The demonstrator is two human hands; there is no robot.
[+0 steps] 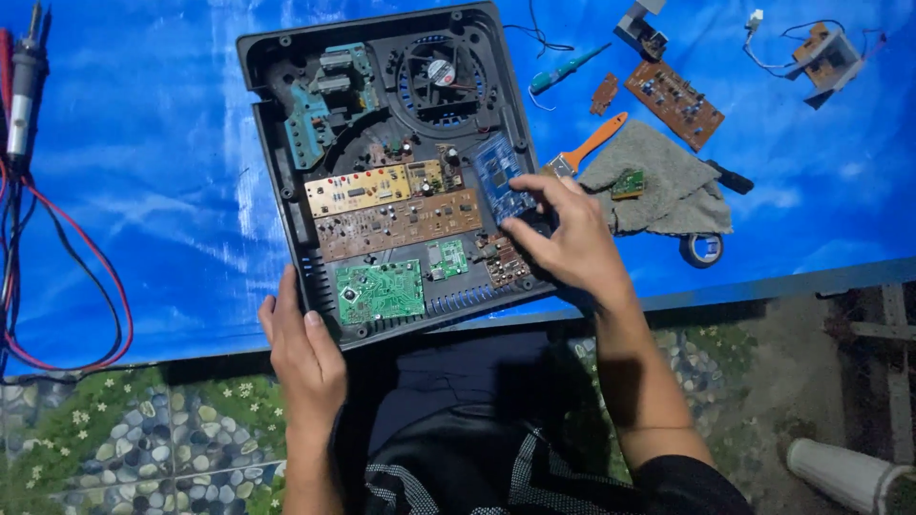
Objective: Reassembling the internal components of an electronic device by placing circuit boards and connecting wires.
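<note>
From the head camera, looking straight down, an opened black plastic casing (286,181) lies tilted on a blue sheet (153,172), its near corner hanging toward the person's lap. Inside it sit a round cooling fan (441,74), a teal block of parts (320,105) at the far left, a yellowish circuit board (358,189), a brown circuit board (401,224) just below that, and a green circuit board (380,291) near the front edge.

The left hand (303,358) grips the casing's near left corner, thumb on the rim and fingers curled beneath, steadying it. The right hand (571,243) rests on the casing's right side, its fingertips pinching the lower end of a small blue circuit board (498,174) that stands tilted above the brown one. The wrist covers the casing's right corner, so I cannot see what lies under the palm.

To the right of the casing, close by the right hand, lies an orange-handled brush (593,141) touching a crumpled grey cloth (668,191); a tiny green board (628,183) sits on the cloth. Farther off are a green-handled screwdriver (569,69), a loose brown board (676,103), a roll of tape (702,250) and a wired part (822,55) in the far corner. At the left edge, well apart, a soldering tool (23,86) lies with red and black leads (95,277) looping across the sheet.
</note>
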